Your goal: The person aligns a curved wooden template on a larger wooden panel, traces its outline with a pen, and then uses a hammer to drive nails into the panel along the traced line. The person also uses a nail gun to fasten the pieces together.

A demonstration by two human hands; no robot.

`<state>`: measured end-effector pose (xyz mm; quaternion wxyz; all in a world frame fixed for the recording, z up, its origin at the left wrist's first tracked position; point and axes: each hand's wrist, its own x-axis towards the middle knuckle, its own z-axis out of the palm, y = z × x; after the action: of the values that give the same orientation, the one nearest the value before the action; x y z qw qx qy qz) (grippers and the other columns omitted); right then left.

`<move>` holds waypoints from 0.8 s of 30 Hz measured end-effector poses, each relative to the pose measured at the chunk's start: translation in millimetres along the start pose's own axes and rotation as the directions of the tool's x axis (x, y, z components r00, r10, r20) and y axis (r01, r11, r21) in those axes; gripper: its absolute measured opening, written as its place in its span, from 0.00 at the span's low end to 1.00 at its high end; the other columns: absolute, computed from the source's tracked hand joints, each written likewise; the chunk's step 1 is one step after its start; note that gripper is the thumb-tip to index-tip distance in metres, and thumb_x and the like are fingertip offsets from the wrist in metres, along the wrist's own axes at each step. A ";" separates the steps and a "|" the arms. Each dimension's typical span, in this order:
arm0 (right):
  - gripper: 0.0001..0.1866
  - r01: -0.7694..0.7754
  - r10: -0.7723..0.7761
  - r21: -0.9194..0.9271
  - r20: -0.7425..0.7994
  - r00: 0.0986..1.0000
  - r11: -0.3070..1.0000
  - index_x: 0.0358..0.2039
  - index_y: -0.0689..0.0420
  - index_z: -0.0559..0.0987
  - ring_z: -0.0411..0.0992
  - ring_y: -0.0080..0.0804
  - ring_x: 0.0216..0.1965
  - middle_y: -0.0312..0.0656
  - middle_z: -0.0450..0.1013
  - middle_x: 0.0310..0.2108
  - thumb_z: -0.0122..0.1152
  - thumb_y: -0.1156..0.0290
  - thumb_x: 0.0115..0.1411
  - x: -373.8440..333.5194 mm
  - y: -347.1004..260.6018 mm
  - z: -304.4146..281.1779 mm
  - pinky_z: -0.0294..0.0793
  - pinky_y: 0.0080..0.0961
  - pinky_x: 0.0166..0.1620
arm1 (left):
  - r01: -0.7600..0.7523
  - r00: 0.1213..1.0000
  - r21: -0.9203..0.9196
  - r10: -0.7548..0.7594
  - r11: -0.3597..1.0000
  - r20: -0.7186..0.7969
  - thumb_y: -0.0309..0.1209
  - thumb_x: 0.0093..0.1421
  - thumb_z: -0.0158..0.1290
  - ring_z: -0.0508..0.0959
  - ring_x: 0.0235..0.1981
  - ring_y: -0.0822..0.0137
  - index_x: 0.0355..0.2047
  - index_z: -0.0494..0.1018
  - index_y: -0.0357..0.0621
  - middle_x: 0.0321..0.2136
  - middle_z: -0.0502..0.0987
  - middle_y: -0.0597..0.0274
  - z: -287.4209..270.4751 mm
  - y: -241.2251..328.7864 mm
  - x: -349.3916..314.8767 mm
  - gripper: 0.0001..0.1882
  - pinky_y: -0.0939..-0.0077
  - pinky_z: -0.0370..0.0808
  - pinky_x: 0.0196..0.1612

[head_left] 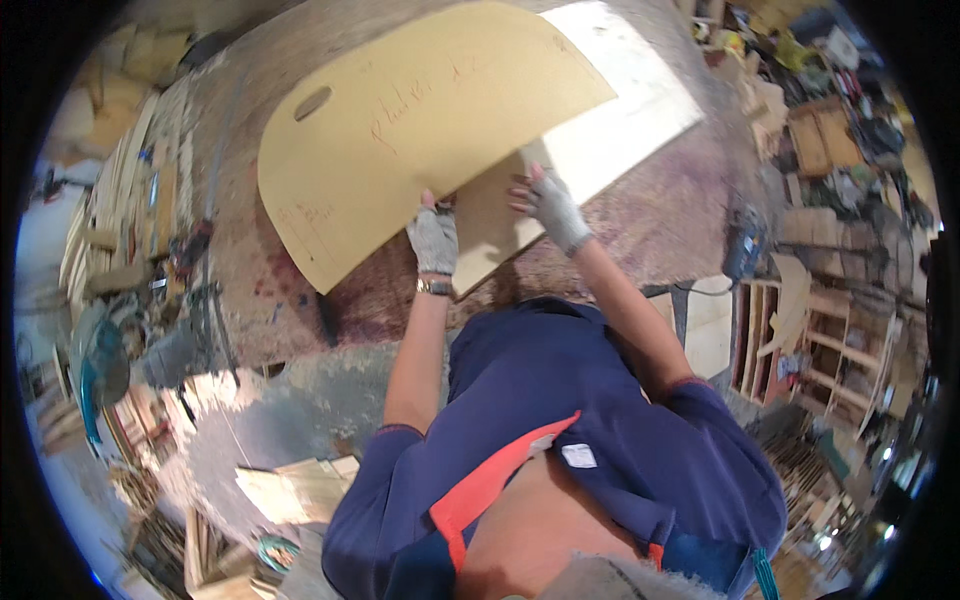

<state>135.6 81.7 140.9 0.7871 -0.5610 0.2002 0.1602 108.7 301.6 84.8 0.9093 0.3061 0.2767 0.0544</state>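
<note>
From my end of the feed, the left hand [434, 240] has its fingers closed on the straight near edge of the tan board [420, 130], thumb on top. The rest of those fingers are mostly hidden, so no clue how they sit underneath. The right hand [556, 208] is just off that same edge, fingers loosely spread, nothing pinched; I can't tell if they're touching the pale panel [630, 110] below. Both hands have grey gloves with bare fingertips, plus there's a watch [433, 287] on the left wrist.

The tan board overlaps the panel over the desk [660, 235], rounded side facing away, with an oval slot [313, 103] near its left end and red scrawl on top. The panel pokes out at the right and between the hands. Desk's pretty worn, reddish-purple stains all over. Further out, I've got a blue tool [744, 245] by the desk's right side, a teal machine [100, 365] way left, and pale wood pieces [295, 490] on the floor, lower left.
</note>
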 end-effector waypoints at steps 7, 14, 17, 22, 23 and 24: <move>0.19 -0.074 0.036 -0.085 -0.381 0.924 0.994 0.43 0.61 0.76 0.73 0.32 0.33 0.42 0.75 0.38 0.66 0.58 0.63 72.2 20.9 -82.1 0.75 0.34 0.30 | 0.109 0.993 -0.102 -0.113 0.989 -0.041 0.46 0.66 0.54 0.67 0.58 0.54 0.61 0.67 0.44 0.56 0.72 0.58 -45.5 -77.7 -18.6 0.29 0.50 0.59 0.64; 0.16 -0.112 0.068 -0.095 -0.381 0.922 0.989 0.35 0.60 0.79 0.75 0.33 0.24 0.44 0.76 0.28 0.70 0.60 0.58 114.0 -16.9 -174.9 0.78 0.31 0.23 | -0.396 0.792 0.879 0.583 0.265 0.181 0.33 0.66 0.54 0.78 0.45 0.62 0.61 0.68 0.39 0.50 0.78 0.54 -115.5 -49.3 -56.2 0.24 0.61 0.76 0.48; 0.17 -0.126 0.030 -0.192 -0.439 0.898 0.973 0.29 0.62 0.81 0.77 0.35 0.21 0.45 0.78 0.25 0.73 0.59 0.55 119.5 -23.1 -190.1 0.79 0.31 0.23 | -0.141 0.897 0.695 0.388 0.705 -0.211 0.23 0.64 0.54 0.80 0.33 0.69 0.58 0.70 0.35 0.43 0.81 0.54 -105.3 -66.1 -75.7 0.21 0.75 0.79 0.32; 0.24 -0.122 -0.192 -0.663 -0.380 0.905 0.739 0.23 0.63 0.84 0.79 0.33 0.22 0.46 0.81 0.23 0.70 0.49 0.52 120.5 -21.9 -206.5 0.80 0.36 0.29 | -0.096 0.895 0.818 0.408 0.568 -0.179 0.19 0.63 0.54 0.79 0.29 0.73 0.55 0.72 0.30 0.42 0.81 0.54 -86.8 -71.1 -85.3 0.19 0.81 0.77 0.28; 0.25 -0.132 -0.257 -0.733 -0.393 0.883 0.667 0.22 0.62 0.84 0.80 0.36 0.23 0.48 0.80 0.22 0.70 0.48 0.51 120.9 -21.2 -207.5 0.80 0.36 0.31 | -0.087 0.896 0.817 0.403 0.570 -0.186 0.19 0.63 0.54 0.79 0.28 0.73 0.55 0.72 0.29 0.42 0.81 0.53 -86.7 -70.1 -83.3 0.19 0.81 0.76 0.27; 0.26 -0.141 -0.333 -0.804 -0.389 0.859 0.578 0.21 0.62 0.84 0.80 0.38 0.24 0.50 0.80 0.21 0.69 0.47 0.50 121.6 -20.7 -207.9 0.80 0.36 0.33 | -0.106 0.895 0.816 0.412 0.568 -0.171 0.19 0.62 0.54 0.77 0.26 0.74 0.54 0.72 0.30 0.39 0.80 0.56 -87.3 -69.7 -80.1 0.19 0.80 0.73 0.26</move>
<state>223.0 -118.5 37.3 0.3698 -0.8883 0.2696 0.0372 -10.5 269.8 23.9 0.5985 0.6978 0.3766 0.1143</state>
